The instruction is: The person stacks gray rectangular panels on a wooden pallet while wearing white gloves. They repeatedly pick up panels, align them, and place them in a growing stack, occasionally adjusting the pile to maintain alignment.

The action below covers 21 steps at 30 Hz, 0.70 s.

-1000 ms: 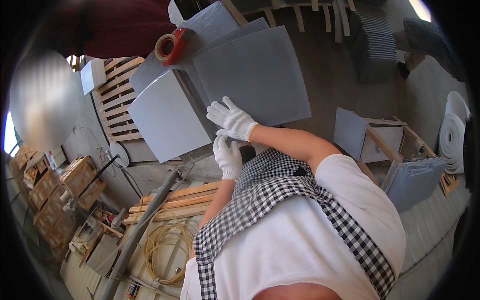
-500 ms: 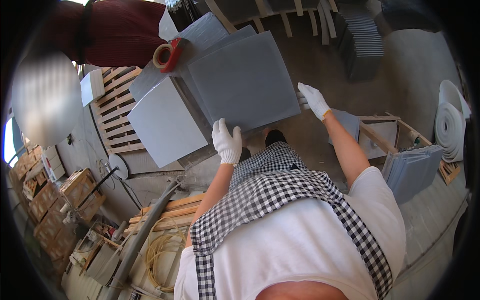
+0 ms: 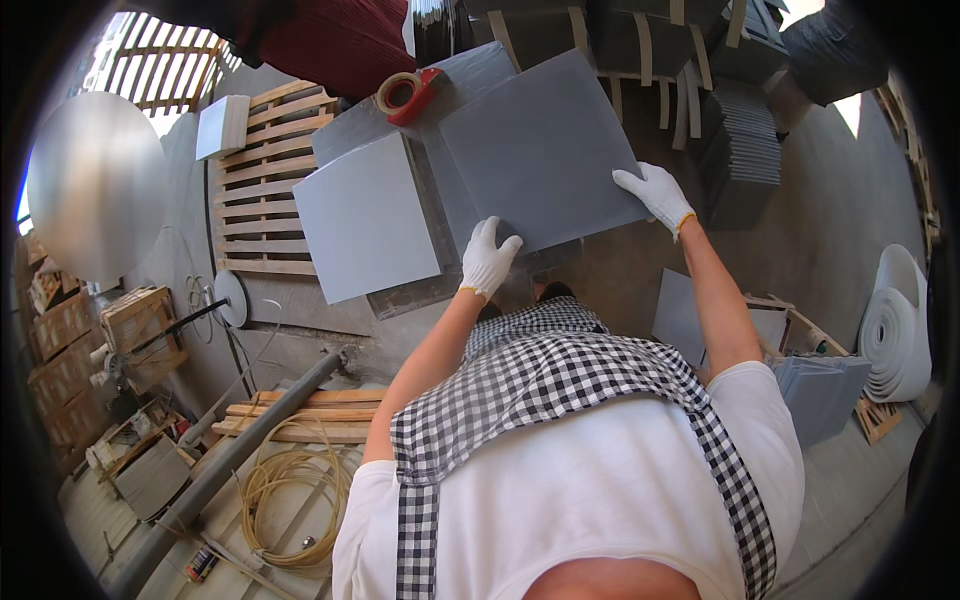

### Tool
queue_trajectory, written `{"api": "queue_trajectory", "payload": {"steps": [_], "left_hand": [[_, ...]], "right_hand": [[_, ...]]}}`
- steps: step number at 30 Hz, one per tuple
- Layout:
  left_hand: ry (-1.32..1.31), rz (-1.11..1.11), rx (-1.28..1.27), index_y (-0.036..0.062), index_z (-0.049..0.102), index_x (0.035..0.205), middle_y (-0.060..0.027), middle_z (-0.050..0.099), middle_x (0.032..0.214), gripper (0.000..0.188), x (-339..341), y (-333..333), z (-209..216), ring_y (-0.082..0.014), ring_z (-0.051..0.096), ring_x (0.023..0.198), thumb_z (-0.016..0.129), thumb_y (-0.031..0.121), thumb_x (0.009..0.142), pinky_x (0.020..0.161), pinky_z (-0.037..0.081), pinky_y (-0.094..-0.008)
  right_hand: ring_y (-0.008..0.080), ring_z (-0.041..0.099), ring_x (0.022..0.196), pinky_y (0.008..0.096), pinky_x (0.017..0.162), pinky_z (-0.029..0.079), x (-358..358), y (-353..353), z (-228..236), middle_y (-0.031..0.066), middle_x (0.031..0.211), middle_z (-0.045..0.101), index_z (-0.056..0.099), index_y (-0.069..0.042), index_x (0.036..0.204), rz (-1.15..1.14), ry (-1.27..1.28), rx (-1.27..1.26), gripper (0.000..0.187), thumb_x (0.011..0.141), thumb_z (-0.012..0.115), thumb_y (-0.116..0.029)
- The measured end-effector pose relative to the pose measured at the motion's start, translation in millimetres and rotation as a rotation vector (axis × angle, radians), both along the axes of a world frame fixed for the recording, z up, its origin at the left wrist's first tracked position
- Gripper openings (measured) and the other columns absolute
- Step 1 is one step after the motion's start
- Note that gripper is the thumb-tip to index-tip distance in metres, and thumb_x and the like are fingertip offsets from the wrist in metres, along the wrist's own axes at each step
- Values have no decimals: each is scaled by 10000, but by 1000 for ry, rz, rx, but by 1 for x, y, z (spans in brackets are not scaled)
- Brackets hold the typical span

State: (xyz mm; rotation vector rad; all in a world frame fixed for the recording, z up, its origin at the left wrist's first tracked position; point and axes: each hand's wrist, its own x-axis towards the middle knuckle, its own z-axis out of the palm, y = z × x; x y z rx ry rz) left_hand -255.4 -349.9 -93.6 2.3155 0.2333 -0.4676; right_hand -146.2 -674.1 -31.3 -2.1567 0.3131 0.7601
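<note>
A dark grey flat sheet (image 3: pixel 545 150) lies on a stack in front of me, its near edge toward my body. My left hand (image 3: pixel 488 258), in a white knit glove, rests at the sheet's near left corner, thumb apart from the fingers. At the right corner my right hand (image 3: pixel 657 198), gloved too, grips the edge with the thumb on top; its other fingers are partly hidden. Left of the sheet is a stack of pale grey panels (image 3: pixel 370 220). A red tape dispenser (image 3: pixel 412 95) with a tape roll lies behind it, on a plastic-wrapped surface.
A wooden pallet (image 3: pixel 268 190) lies at the left, with a small white stack (image 3: pixel 222 128) on its edge. A person in a dark red garment (image 3: pixel 335 40) stands beyond. Stacked grey panels (image 3: pixel 745 150) and a white foam roll (image 3: pixel 893 335) are at the right. Coiled hose (image 3: pixel 290 500) lies near left.
My right hand has come in from beside the sheet and taken hold of its right edge. My left hand stays at the near edge. The whole view has shifted and turned slightly.
</note>
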Motion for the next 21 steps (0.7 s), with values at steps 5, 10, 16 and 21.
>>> {"api": "queue_trajectory", "payload": {"steps": [5, 10, 16, 21], "left_hand": [[226, 34, -321, -25, 494, 1422, -239, 589, 1362, 685, 10, -7, 18, -377, 554, 1287, 633, 413, 914, 1071, 438, -414], [276, 316, -647, -29, 478, 1444, -176, 590, 1355, 630, 20, 10, 70, -280, 572, 1248, 596, 377, 977, 1008, 482, -378], [-45, 362, -871, -31, 322, 1531, -224, 463, 1466, 770, 38, 29, 146, -311, 508, 1315, 549, 472, 994, 998, 500, -410], [-128, 407, -776, -16, 325, 1512, -184, 524, 1384, 773, 40, 30, 178, -264, 540, 1237, 636, 425, 959, 998, 469, -356]], "right_hand": [[200, 616, 607, 345, 551, 479, 40, 12, 60, 104, 760, 660, 693, -1, 962, 215, -229, -160, 572, 861, 660, -563], [252, 621, 668, 396, 662, 484, 31, 73, 143, 136, 723, 637, 697, -13, 889, 552, -468, -386, 489, 903, 617, -496], [347, 701, 710, 443, 670, 562, -22, 145, 176, 184, 731, 687, 721, -28, 890, 722, -599, -302, 354, 873, 593, -358], [308, 713, 649, 410, 600, 569, -56, 192, 154, 177, 698, 687, 672, -25, 860, 682, -579, -168, 441, 853, 635, -464]]}}
